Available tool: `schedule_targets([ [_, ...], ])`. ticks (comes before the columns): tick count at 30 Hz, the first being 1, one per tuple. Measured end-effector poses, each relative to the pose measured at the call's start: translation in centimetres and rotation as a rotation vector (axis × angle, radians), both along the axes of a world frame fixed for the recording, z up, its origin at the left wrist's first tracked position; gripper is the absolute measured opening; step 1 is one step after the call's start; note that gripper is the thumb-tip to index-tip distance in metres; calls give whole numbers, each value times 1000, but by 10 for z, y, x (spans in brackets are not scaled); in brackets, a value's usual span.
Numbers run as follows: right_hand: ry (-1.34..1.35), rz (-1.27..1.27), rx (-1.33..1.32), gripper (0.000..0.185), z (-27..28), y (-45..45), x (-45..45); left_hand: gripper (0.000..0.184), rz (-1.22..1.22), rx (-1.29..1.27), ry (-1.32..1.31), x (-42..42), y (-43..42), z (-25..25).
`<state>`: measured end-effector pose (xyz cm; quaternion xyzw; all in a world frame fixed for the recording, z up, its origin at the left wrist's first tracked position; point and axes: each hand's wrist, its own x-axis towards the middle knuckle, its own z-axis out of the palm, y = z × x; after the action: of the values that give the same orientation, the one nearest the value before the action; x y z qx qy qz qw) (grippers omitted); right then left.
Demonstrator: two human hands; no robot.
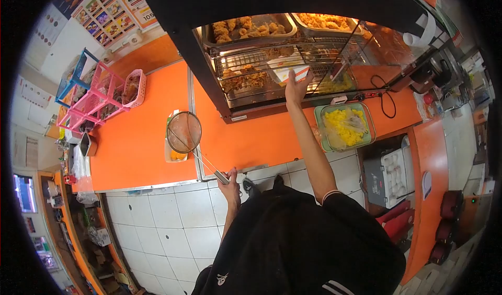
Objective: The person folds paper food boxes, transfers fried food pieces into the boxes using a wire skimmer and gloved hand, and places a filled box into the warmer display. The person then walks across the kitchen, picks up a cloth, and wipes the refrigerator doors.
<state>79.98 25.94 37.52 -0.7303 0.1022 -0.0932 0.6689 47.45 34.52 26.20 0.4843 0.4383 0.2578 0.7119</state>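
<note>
- Left hand [230, 189], 7 o'clock: its fingers are curled closed round the handle of the strainer.
- Strainer [184, 132], 9 o'clock: its round mesh is over a paper tray [168, 151] on the orange counter [130, 154]; whether they touch, I cannot tell.
- Green tub [369, 125], 3 o'clock: it holds yellow food [340, 130], partly under clear plastic.
- Right hand [296, 90], 1 o'clock: half-closed, it grips a carton, thumb on the near face, other fingers partly hidden.
- Carton [299, 73], 1 o'clock: white with red and orange print, it is tilted before the warmer's rack.
- Warmer [205, 81], 12 to 2 o'clock: chicken [243, 81] lies on its rack and in metal trays above.
- Pink basket [140, 94], 10 o'clock: it stands on the counter.
</note>
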Motion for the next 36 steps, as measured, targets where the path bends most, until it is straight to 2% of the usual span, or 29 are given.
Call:
schedule_targets([
  [1, -27, -43, -105, 60, 1, 3, 8, 39, 5, 15, 9, 0, 0, 0],
  [3, 14, 9, -126, 64, 0, 4, 18, 39, 24, 4, -4, -2, 1, -3],
  [5, 79, -31, -266, 82, -29, 11, 42, 39, 42, -4, -15, -5, 3, -3],
  [6, 45, -36, -335, 84, -42, 12, 51, 39, 47, -13, -14, -6, 4, -2],
  [9, 145, 33, -304, 83, -22, 10, 48, 38, 73, -18, -17, -7, 6, -4],
  [10, 88, -46, -387, 83, -39, 13, 60, 38, 89, -14, -19, -7, 6, -4],
  [13, 36, -3, -430, 82, -44, 16, 70, 39, 99, 0, 1, -7, 8, -3],
  [17, 107, 58, -353, 79, -47, 27, 83, 40, 107, -1, -14, -6, 8, -5],
  [19, 20, -3, -400, 76, -63, 36, 98, 39, 114, -10, -28, -7, 7, -5],
  [20, -93, -156, -488, 70, -74, 46, 104, 39, 117, -7, -27, -6, 7, -3],
  [21, -92, -152, -487, 70, -85, 45, 110, 38, 122, -4, -6, -7, 6, -1],
  [22, -105, -68, -231, 62, -68, 39, 100, 37, 127, -2, 14, -7, 6, 0],
  [25, 18, 34, -155, 36, -9, 31, 68, 36, 127, 2, -15, -9, 7, -4],
  [26, 80, 63, -81, 52, -14, 28, 72, 36, 133, 2, -18, -10, 7, -4],
  [29, -50, 6, 324, 28, -94, 35, 122, 35, 150, -1, -19, -12, 6, -2],
  [30, -236, -88, 296, 31, -127, 40, 145, 35, 124, -11, 5, -14, 7, -1],
  [33, -77, -25, 1350, 40, -81, 37, 129, 35, 109, -13, 21, -17, 7, 2],
  [34, -25, -21, 1418, 39, -77, 39, 130, 35, 116, -10, 15, -17, 6, 4],
  [36, 14, 54, 1243, 38, -71, 43, 128, 35, 120, -8, 11, -18, 5, 9],
])
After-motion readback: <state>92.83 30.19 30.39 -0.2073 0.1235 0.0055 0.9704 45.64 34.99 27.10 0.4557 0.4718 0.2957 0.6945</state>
